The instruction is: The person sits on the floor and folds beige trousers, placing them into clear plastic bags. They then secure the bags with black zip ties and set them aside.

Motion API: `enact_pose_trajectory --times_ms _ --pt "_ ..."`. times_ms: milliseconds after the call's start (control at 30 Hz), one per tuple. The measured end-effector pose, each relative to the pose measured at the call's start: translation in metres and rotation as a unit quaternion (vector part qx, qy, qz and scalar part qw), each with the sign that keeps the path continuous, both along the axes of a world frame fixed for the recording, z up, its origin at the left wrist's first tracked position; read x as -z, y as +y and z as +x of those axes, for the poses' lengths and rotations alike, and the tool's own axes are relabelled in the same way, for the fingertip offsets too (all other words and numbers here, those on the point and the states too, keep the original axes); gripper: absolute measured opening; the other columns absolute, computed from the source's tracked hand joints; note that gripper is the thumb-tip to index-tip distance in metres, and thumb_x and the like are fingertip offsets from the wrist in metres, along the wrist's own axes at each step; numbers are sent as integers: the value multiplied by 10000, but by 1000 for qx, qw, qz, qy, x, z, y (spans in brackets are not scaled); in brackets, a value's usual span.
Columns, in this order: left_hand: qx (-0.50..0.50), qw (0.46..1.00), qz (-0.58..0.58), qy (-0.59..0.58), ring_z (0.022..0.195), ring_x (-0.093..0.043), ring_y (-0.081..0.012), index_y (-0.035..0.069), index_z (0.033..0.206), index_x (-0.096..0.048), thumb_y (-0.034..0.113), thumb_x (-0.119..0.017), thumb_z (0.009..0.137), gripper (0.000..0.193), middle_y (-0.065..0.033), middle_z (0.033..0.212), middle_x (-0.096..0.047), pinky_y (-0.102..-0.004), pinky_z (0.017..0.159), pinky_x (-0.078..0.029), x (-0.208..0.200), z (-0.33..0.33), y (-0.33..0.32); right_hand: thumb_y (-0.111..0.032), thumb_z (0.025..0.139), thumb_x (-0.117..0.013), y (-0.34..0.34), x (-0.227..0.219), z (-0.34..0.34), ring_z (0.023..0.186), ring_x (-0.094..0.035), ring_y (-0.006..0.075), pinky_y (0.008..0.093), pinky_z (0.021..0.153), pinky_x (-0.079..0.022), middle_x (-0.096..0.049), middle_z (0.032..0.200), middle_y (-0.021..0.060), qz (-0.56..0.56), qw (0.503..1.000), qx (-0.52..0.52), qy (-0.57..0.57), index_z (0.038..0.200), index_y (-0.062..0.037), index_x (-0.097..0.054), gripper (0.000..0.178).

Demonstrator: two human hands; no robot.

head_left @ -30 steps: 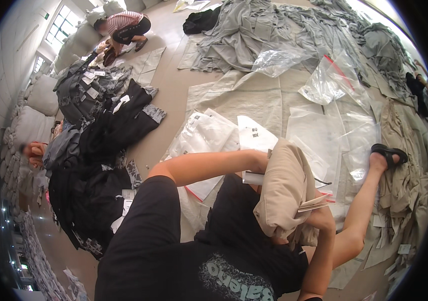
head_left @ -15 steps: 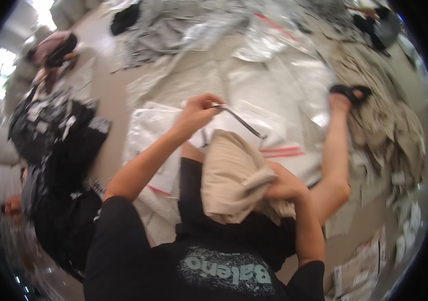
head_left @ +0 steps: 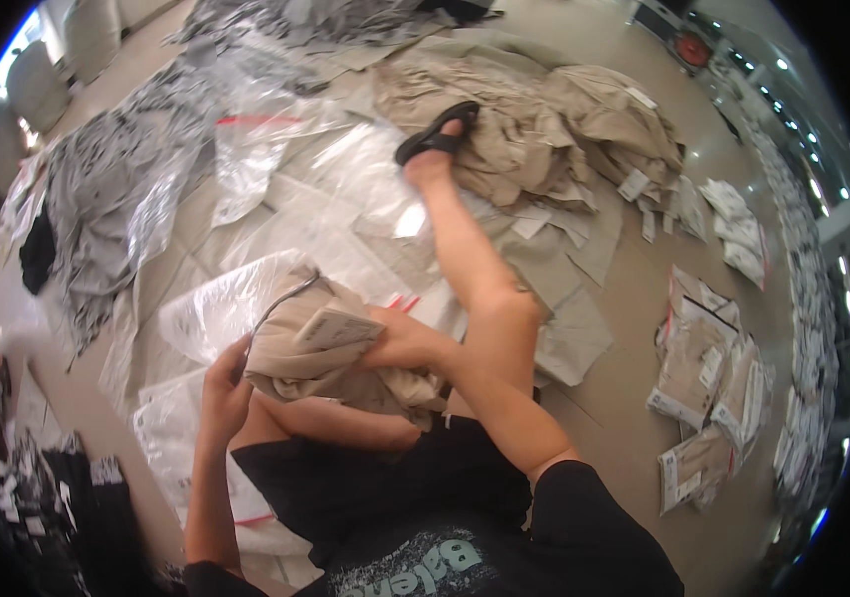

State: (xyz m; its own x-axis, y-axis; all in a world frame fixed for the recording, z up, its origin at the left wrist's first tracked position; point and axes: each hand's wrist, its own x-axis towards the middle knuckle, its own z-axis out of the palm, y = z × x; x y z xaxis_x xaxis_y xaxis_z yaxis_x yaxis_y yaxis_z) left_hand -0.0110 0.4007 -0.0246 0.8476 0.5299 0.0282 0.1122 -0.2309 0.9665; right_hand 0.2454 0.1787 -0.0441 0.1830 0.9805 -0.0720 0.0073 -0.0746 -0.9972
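A folded beige garment (head_left: pixel 290 353) is bunched above my lap, with a pale card tag (head_left: pixel 338 328) lying on it. My right hand (head_left: pixel 400 343) grips the garment from its right side, fingers partly hidden in the folds. At its left, my left hand (head_left: pixel 224 390) is closed on the dark-edged mouth of a clear plastic bag (head_left: pixel 211 308). That dark edge curves over the garment's far left side. How deep the garment sits in the bag I cannot tell.
Clear bags with red strips (head_left: pixel 256 119) lie ahead on pale sheeting. Beyond my sandalled foot (head_left: pixel 440 134) is a heap of beige garments (head_left: pixel 534 119). Grey clothes (head_left: pixel 136 169) spread far left, black ones (head_left: pixel 87 517) near left. Packed beige garments (head_left: pixel 708 368) lie on the floor at right.
My view has swung to the right. The garment and the bag's dark-edged mouth, apart before, now meet. The card tag has come into sight on the garment.
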Motion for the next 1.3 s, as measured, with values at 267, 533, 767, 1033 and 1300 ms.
enact_pose_trajectory --times_ms 267,533,767,1033,1300 --pt "27 993 92 64 1004 -661 -132 -61 1309 -719 22 -620 1042 296 -102 1106 -756 -293 903 -529 15 25 17 -364 749 -856 0 5 -11 1150 -686 438 445 929 -564 -720 1232 236 -111 968 -74 -214 1259 -35 -682 632" --pt "44 972 227 52 805 -582 -191 -8 1252 -736 -96 -598 954 340 -92 927 -607 -321 738 -481 7 40 15 -315 712 -869 6 40 -6 1139 -712 393 450 924 -570 -763 1186 189 -92 972 81 -198 1296 -101 -682 650" --pt "-20 965 212 156 942 -632 -182 5 1283 -627 -4 -708 955 337 -98 1078 -662 -340 813 -517 155 30 56 -317 634 -923 3 59 1 1128 -728 385 449 941 -581 -759 1183 211 -166 950 189 -185 1378 -36 -582 865" --pt "-123 982 -100 -103 1149 -652 -183 -15 1399 -559 56 -617 1082 330 -112 1263 -679 -347 992 -536 199 58 28 -383 648 -921 7 89 -10 1095 -731 416 459 926 -586 -738 1175 269 -162 947 229 -158 1494 47 -422 1073" --pt "-192 971 -67 -126 1124 -657 -179 -39 1381 -583 123 -542 1119 310 -121 1248 -670 -326 989 -531 124 65 16 -357 677 -958 5 81 -12 1150 -725 349 407 967 -570 -731 1232 236 -141 968 195 -76 1475 24 -476 1007"
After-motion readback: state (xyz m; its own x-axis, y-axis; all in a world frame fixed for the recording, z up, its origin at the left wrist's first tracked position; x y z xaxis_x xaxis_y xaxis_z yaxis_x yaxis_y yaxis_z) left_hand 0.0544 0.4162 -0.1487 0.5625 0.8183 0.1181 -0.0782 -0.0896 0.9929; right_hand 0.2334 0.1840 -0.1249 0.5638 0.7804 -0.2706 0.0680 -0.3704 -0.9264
